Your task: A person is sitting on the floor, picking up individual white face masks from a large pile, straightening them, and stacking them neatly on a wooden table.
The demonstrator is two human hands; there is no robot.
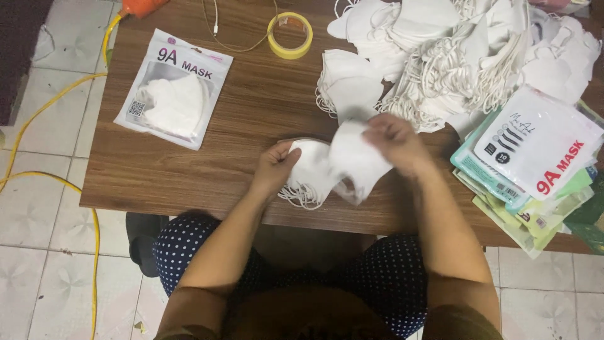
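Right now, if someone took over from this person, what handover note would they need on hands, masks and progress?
Left hand: steadies a small stack of white masks at the table's near edge.
Right hand: pinches one white mask over that stack.
Done: one filled pouch lies at far left.
Left: a big loose mask pile far right; pouch stack at right.
Yellow tape roll lies untouched.

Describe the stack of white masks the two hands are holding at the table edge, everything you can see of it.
The stack of white masks is a small bundle of folded, soft fabric-like face masks, plain white, with thin white ear loops spilling out at its lower left. It rests on the brown wooden table near the front edge. The left hand grips its left side, thumb on top. The right hand pinches one mask that lies tilted over the stack's right side, partly blurred.
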